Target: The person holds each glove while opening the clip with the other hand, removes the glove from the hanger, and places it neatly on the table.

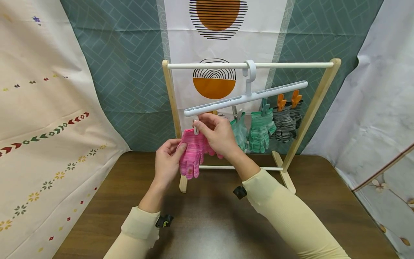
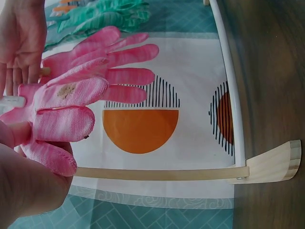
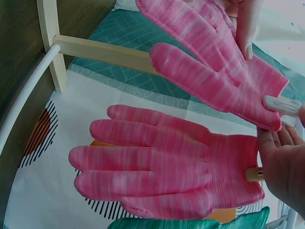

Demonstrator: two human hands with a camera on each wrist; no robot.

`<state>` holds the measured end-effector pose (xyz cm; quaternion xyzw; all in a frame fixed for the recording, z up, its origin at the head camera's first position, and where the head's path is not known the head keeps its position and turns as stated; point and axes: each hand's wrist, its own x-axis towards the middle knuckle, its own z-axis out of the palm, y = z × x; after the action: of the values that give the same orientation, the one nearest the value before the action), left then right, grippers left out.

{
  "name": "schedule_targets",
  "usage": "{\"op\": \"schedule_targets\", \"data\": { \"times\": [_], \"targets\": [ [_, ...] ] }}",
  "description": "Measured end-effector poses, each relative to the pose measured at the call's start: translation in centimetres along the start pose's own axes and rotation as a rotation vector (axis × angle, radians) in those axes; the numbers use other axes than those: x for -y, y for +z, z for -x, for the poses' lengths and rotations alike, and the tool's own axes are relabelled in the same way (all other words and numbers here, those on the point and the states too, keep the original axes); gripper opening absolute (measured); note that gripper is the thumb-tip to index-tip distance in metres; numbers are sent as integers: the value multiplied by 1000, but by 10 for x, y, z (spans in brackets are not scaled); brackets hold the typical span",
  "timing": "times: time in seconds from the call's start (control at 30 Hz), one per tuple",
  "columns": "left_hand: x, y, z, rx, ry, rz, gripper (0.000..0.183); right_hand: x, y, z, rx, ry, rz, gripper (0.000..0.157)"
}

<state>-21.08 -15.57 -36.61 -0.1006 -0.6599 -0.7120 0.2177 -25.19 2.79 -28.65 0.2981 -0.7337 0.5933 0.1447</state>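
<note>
My left hand point(image 1: 165, 161) pinches the side of a pink knit glove point(image 1: 191, 153) near its cuff, thumb in front. The right hand point(image 1: 220, 136) holds a white clothespin point(image 1: 196, 126) at that cuff, just under the low left end of a pale hanger point(image 1: 223, 104). A second pink glove point(image 3: 162, 164) hangs beside it from a tan clothespin point(image 3: 254, 174), partly behind the right hand in the head view. In the left wrist view, a brownish patch point(image 2: 66, 90) marks the nearer glove.
The hanger hooks over the white bar point(image 1: 291, 65) of a wooden rack point(image 1: 304, 115), tilted up to the right. Green gloves point(image 1: 260, 131) and dark grey gloves point(image 1: 284, 124) hang from its right half. A brown table point(image 1: 207, 216) lies below, with patterned cloth point(image 1: 113, 72) behind.
</note>
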Motion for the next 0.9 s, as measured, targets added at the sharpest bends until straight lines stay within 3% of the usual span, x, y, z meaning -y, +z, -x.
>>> {"op": "schedule_targets", "data": {
  "times": [0.9],
  "targets": [
    [6, -15, 6, -6, -22, -23, 20, -3, -2, 1, -25, 10, -25, 24]
  ]
}}
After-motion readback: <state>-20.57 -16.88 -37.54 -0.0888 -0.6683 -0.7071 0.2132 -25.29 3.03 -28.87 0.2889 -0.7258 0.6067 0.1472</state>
